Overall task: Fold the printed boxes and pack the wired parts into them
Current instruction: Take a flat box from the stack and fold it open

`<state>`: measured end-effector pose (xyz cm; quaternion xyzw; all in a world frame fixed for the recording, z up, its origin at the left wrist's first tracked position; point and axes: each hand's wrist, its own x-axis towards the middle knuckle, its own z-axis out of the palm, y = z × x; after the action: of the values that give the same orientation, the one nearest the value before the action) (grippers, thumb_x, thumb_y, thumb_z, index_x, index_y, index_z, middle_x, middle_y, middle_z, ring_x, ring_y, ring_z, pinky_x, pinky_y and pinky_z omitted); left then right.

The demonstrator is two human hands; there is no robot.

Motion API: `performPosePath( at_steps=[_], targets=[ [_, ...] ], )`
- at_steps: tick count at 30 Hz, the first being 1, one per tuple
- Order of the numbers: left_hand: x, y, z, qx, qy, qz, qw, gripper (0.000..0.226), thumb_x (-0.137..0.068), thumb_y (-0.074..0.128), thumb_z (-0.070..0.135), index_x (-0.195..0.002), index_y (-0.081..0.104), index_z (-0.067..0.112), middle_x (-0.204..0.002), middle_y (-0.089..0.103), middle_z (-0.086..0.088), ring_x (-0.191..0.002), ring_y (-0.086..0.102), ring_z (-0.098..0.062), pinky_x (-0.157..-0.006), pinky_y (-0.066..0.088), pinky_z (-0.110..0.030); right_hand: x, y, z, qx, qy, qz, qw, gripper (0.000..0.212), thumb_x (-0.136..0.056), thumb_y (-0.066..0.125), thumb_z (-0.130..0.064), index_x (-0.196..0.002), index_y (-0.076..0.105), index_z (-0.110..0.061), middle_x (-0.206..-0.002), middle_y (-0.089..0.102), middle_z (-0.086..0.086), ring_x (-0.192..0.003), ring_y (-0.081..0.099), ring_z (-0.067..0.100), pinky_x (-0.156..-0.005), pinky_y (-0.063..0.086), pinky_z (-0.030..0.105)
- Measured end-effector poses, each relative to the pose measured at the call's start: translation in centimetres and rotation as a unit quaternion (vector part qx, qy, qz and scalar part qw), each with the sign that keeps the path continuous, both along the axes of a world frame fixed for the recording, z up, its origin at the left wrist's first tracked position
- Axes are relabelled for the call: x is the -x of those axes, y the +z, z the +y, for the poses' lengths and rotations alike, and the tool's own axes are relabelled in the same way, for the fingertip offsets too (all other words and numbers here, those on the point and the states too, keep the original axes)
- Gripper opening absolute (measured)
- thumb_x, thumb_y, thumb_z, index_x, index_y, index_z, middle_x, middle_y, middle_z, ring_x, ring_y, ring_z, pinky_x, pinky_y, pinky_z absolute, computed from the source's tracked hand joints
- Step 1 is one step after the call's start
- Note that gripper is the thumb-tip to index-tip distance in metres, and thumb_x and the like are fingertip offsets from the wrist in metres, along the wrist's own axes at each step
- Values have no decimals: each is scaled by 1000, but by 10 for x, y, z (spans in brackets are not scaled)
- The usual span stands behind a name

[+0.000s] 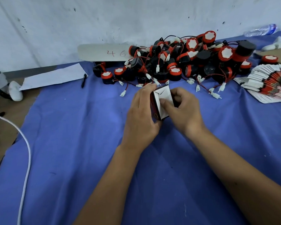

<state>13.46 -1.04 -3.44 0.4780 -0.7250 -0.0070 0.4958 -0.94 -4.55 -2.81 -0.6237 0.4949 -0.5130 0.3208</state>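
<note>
Both hands clamp one printed box (pixel 162 103) just above the blue cloth (pixel 71 143), near the heap of wired parts (pixel 185 60): left hand (pixel 141 114) wraps its red side, right hand (pixel 183 108) thumbs the white flap. Best bet: hold the walls square, press along the crease. Flat boxes (pixel 266 83) wait far right.

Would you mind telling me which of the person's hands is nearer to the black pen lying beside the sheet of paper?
Left. The left hand grips the printed box's near side, towards the black pen; the right hand holds the box's far side, farther away.
</note>
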Motion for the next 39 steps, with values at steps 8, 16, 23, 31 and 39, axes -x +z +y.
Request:
performPosePath(
  at_steps=[8, 16, 23, 31, 39],
  targets=[
    [-12, -1, -5, 10, -1, 28, 1000, 79, -77, 90, 33, -142, 46, 22, -143, 50, 13, -134, 47, -10, -108, 40, -22, 24, 13, -7, -121, 245, -218, 937, 43, -82, 74, -13, -122, 62, -6, -113, 72, 22, -95, 70, 27, -84, 57, 34],
    [-23, -11, -6, -131, -14, 21, 991, 65, -72, 74, 3, -133, 54, 16, -134, 50, 0, -118, 52, -14, -90, 54, -33, 12, 4, 1, 138, 1, 295, 945, 39, -78, 77, -17, -105, 49, -19, -88, 68, -4, -85, 58, 27, -83, 40, 30],
    [-13, -5, -5, -220, 5, 284, 933, 25, -95, 59, 25, -114, 65, 10, -107, 73, 0, -97, 68, -10, -83, 57, -27, -23, 4, 18, 223, 57, 523, 821, 16, -94, 51, -29, -103, 65, -27, -86, 67, -9, -84, 63, 16, -112, 20, 34],
    [-1, -10, -14, -181, 112, 206, 955, 8, -94, 46, 12, -96, 53, 11, -78, 63, 6, -71, 56, -16, -66, 49, -40, -19, 7, 18, 160, 100, 557, 809, 9, -82, 49, -15, -85, 51, -24, -86, 60, -8, -94, 57, 17, -117, 14, 36],
    [8, -6, -25, -218, 162, 276, 922, 20, -95, 46, 3, -104, 57, 17, -88, 63, 16, -80, 61, -5, -67, 49, -19, -15, 5, 12, 201, 121, 540, 808, 16, -80, 51, -12, -91, 58, -21, -83, 64, -9, -84, 61, 18, -113, 20, 32]
  ],
)
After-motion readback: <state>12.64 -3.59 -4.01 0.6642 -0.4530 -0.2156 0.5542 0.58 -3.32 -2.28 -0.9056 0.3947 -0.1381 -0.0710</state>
